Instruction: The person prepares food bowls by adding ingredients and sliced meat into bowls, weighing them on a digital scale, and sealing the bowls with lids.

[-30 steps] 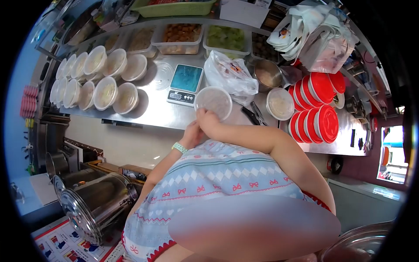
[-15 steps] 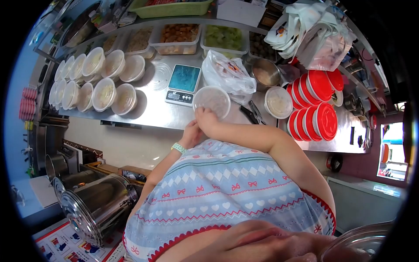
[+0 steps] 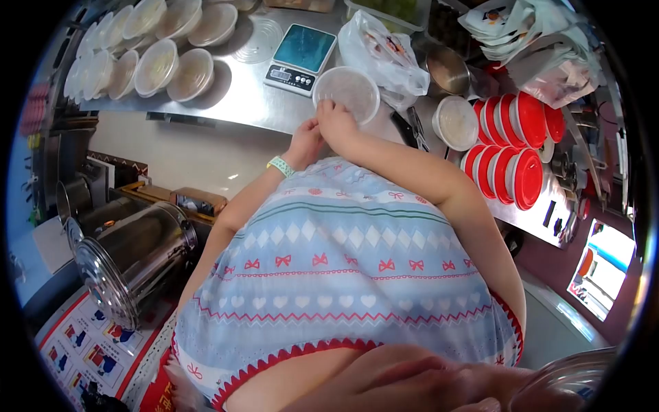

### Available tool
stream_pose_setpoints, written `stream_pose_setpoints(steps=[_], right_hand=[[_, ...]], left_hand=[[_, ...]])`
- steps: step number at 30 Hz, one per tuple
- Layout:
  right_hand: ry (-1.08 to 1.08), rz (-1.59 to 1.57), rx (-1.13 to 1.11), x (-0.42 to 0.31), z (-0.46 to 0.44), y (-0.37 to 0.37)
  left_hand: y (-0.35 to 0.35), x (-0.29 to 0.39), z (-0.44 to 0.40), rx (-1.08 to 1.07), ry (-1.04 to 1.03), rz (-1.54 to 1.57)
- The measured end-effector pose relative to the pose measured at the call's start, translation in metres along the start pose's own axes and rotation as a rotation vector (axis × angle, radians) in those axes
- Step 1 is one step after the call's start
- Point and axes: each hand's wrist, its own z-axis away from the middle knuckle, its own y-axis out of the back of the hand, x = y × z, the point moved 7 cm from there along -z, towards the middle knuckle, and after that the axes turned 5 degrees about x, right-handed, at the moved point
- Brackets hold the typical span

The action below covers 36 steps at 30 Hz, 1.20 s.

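A round translucent plastic bowl [image 3: 355, 93] sits at the near edge of the steel counter, just right of a digital scale [image 3: 300, 58]. Curled over the bowl's near-left rim are the fingers of my right hand [image 3: 337, 128]. My left hand [image 3: 305, 144], with a pale green band on its wrist, is closed close against the right one; whatever it may hold is hidden. To the right of the bowl lie black-handled scissors [image 3: 410, 128] and a white plastic bag [image 3: 384, 58]. Another lidded tub [image 3: 455, 123] stands farther right.
Stacked lidded bowls [image 3: 156, 67] fill the counter's left side. Red-lidded tubs [image 3: 523, 178] lie on their sides at the right, near a steel pot [image 3: 447, 71] and hanging plastic bags [image 3: 542, 41]. A large steel canister [image 3: 141, 250] stands low on my left.
My view has tipped downward, so the counter sits higher in the picture. Both hands stay together at the bowl's near rim, with little visible change in their grip.
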Motion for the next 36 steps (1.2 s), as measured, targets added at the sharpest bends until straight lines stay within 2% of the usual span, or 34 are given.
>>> stream_pose_setpoints(steps=[3,7,16,18,19,21,26,28,30,32,34,35,36], right_hand=[[-0.046,-0.043,0.011,0.002,-0.002,-0.002],[-0.021,-0.044,0.078,0.004,-0.001,0.011],[0.106,0.093,-0.042,-0.008,-0.006,-0.017],[0.124,0.178,0.205,-0.010,-0.005,-0.010],[0.130,0.176,0.202,-0.006,-0.002,0.007],[0.068,-0.044,0.159,0.013,-0.003,0.042],[0.148,-0.161,0.193,0.046,-0.003,0.067],[0.154,-0.209,0.175,0.058,-0.007,0.086],[0.054,-0.281,0.086,0.076,-0.010,0.104],[-0.004,-0.347,0.092,0.090,-0.008,0.113],[-0.126,-0.462,0.087,0.110,-0.011,0.121],[-0.170,-0.524,0.095,0.115,-0.012,0.122],[-0.150,-0.529,0.224,0.118,-0.009,0.136]], left_hand=[[0.002,-0.002,-0.013,-0.074,-0.021,0.012],[-0.008,0.007,0.000,0.015,-0.013,0.045],[-0.024,0.019,0.009,-0.036,-0.071,0.025],[-0.016,0.015,-0.002,-0.071,-0.097,-0.011],[-0.015,0.015,-0.003,-0.110,-0.124,-0.052],[-0.016,0.013,-0.006,-0.083,-0.101,-0.015],[-0.027,0.026,0.009,0.017,-0.084,0.100],[-0.018,0.021,-0.002,0.021,-0.047,0.018],[-0.012,0.018,-0.009,0.035,-0.056,-0.017],[-0.005,0.011,-0.012,0.051,-0.068,-0.055],[-0.010,0.019,-0.014,-0.127,-0.089,-0.165],[-0.015,0.034,0.001,-0.133,-0.156,-0.370],[-0.015,0.046,0.015,-0.127,-0.083,-0.335]])
